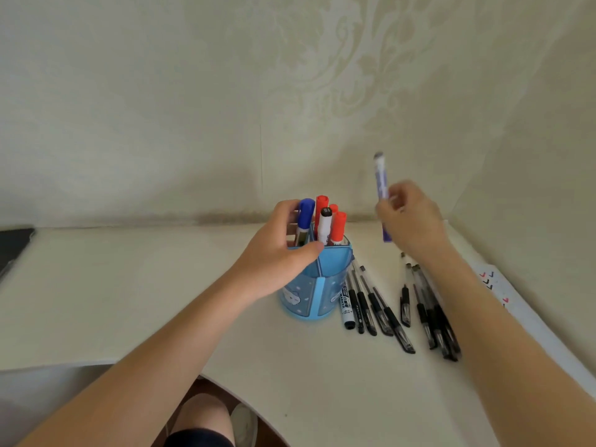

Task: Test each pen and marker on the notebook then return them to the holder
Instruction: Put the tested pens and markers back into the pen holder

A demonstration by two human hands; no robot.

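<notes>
A: Left hand (283, 253)?
B: Curled round rim of blue holder (322, 285), thumb on near edge.
A: Right hand (411, 217)?
B: Raised just right of holder, fingers pinching purple marker (380, 179), upright, blurred, above desk (129, 285).

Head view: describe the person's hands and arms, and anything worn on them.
Two bare human hands. The left hand and right hand wear no gloves, and no watch, bracelet or sleeve shows on the left forearm or right forearm up to the frame's edge. No ring shows on the left hand; the right hand is motion-blurred, so small details there cannot be told.
</notes>
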